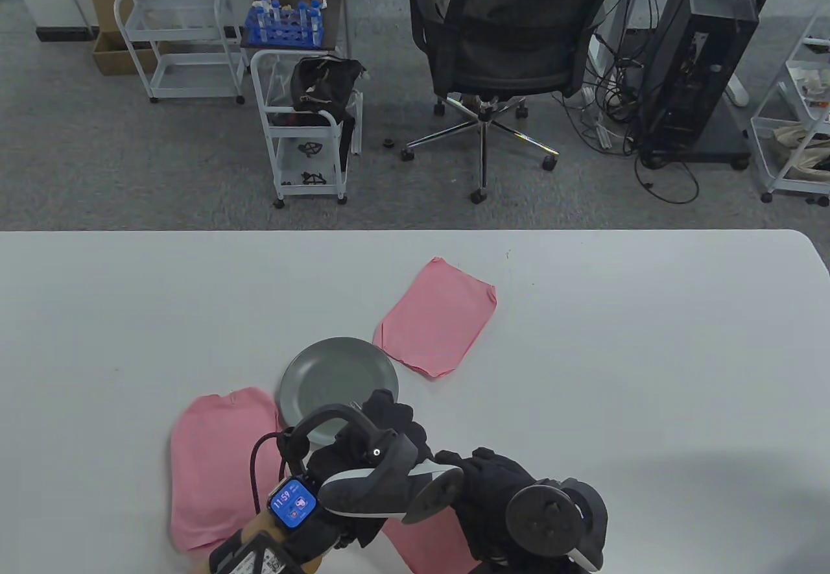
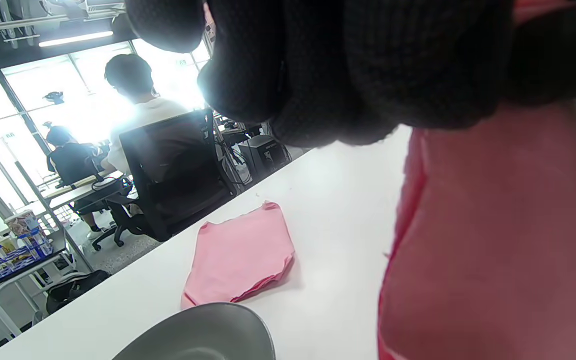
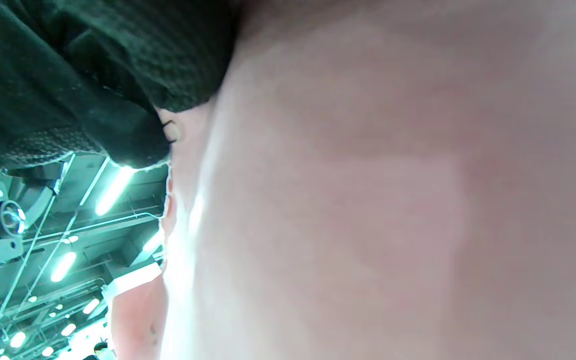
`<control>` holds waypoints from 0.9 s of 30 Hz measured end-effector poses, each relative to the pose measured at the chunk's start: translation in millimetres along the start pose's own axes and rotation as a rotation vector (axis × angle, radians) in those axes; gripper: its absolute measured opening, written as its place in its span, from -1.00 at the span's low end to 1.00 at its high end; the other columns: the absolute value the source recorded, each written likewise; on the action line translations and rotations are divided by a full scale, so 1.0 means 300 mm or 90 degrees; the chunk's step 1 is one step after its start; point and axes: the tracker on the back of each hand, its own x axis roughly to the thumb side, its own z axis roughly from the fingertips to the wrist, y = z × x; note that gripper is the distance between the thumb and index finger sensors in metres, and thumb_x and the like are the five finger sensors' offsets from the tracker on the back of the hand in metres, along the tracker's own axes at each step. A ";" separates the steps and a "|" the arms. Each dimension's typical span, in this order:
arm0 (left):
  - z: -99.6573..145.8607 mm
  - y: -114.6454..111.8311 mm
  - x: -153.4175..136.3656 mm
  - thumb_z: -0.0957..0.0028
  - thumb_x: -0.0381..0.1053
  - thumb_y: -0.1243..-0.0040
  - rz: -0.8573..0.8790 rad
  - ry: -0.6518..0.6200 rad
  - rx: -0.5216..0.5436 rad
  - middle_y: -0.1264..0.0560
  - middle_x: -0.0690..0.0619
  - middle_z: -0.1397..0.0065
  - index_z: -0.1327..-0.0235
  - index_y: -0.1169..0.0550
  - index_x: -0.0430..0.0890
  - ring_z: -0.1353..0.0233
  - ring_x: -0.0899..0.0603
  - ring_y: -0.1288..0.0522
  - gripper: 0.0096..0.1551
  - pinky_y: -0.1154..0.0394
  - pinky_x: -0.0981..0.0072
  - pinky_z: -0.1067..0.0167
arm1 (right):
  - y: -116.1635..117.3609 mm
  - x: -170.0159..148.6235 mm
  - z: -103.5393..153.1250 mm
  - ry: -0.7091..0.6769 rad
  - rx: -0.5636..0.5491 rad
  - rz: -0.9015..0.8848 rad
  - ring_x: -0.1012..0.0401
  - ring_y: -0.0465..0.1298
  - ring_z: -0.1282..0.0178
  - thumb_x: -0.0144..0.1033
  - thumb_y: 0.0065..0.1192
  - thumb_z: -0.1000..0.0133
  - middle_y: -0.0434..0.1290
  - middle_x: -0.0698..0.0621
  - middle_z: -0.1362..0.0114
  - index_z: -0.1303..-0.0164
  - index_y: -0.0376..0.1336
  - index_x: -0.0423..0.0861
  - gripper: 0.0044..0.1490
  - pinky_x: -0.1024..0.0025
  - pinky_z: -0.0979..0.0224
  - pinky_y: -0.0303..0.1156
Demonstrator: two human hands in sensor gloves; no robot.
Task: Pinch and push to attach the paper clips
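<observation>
On the tabletop (image 1: 616, 340), a pink sheet stack (image 1: 217, 464) is seen at about 8 o'clock, left of the hands. A grey plate (image 1: 334, 379) lies just beside it toward 12 o'clock, partly covered by the left hand (image 1: 382, 451). A second pink stack (image 1: 438, 318) lies beyond the plate at 1 o'clock, close to its rim. The left hand is held near the bottom edge, its fingers (image 2: 348, 70) curled over the top edge of a held pink sheet (image 2: 493, 240); a grip on the sheet is suggested, though the contact itself is hidden. The right hand (image 1: 512, 496) is placed just right of the left, touching it, with its fingers (image 3: 83, 75) closed against the same sheet. A small dark clip (image 3: 169, 131) is glimpsed at the sheet's edge beside those fingers.
</observation>
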 end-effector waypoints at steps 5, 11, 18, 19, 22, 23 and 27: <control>-0.014 0.003 0.002 0.42 0.14 -0.45 0.037 -0.008 -0.014 -0.78 0.15 0.06 0.29 -0.84 0.14 -0.13 -0.04 -0.68 -0.58 -0.44 -0.04 -0.32 | -0.004 -0.003 0.001 0.007 -0.003 -0.028 0.09 0.72 0.28 -0.16 0.28 0.05 0.68 0.01 0.16 -0.01 0.40 -0.11 -0.51 0.05 -0.28 0.48; -0.019 -0.054 -0.055 0.38 0.20 -0.38 0.222 0.005 -0.036 -0.73 0.16 -0.05 0.21 -0.80 0.13 -0.22 -0.05 -0.64 -0.53 -0.39 -0.07 -0.37 | -0.002 -0.035 -0.002 0.036 0.006 -0.093 0.10 0.72 0.27 -0.14 0.27 0.04 0.68 0.02 0.16 -0.01 0.37 -0.14 -0.50 0.06 -0.28 0.48; 0.192 -0.300 -0.268 0.41 0.50 -0.30 0.653 0.210 0.205 -0.53 0.05 -0.39 -0.37 -0.45 0.08 -0.35 -0.13 -0.57 0.02 -0.40 -0.09 -0.35 | -0.052 -0.140 0.026 0.149 -0.114 -0.344 0.09 0.71 0.19 -0.12 0.22 -0.01 0.65 0.02 0.05 -0.10 0.33 -0.09 -0.49 0.08 -0.28 0.48; 0.211 -0.359 -0.250 0.43 0.48 -0.35 0.760 0.256 0.151 -0.54 0.00 -0.37 -0.36 -0.47 0.02 -0.31 -0.17 -0.59 0.05 -0.41 -0.11 -0.32 | -0.047 -0.156 0.026 0.161 -0.116 -0.377 0.09 0.71 0.19 -0.12 0.22 -0.01 0.65 0.02 0.04 -0.10 0.32 -0.09 -0.49 0.09 -0.28 0.48; 0.219 -0.442 -0.155 0.29 0.46 -0.31 0.863 0.143 -0.089 -0.51 0.00 -0.38 -0.41 -0.39 0.00 -0.31 -0.15 -0.59 0.01 -0.42 -0.08 -0.32 | -0.016 -0.184 0.024 0.191 -0.108 -0.454 0.09 0.71 0.20 -0.12 0.22 -0.02 0.65 0.02 0.03 -0.11 0.32 -0.10 -0.49 0.10 -0.27 0.49; 0.223 -0.448 -0.140 0.25 0.39 -0.32 0.858 0.141 -0.085 -0.58 0.01 -0.31 -0.34 -0.48 -0.01 -0.25 -0.14 -0.64 -0.11 -0.45 -0.08 -0.28 | -0.009 -0.185 0.024 0.192 -0.105 -0.466 0.10 0.71 0.20 -0.13 0.22 -0.02 0.65 0.02 0.03 -0.11 0.32 -0.10 -0.49 0.10 -0.27 0.49; 0.267 -0.445 -0.153 0.13 0.19 -0.28 0.856 0.152 0.002 -0.74 0.09 -0.03 -0.03 -0.69 0.04 -0.03 -0.05 -0.75 -0.51 -0.55 -0.01 -0.17 | 0.019 -0.168 0.024 0.172 -0.078 -0.492 0.08 0.70 0.10 -0.11 0.20 -0.02 0.63 0.02 -0.05 -0.15 0.29 -0.08 -0.47 0.08 -0.32 0.46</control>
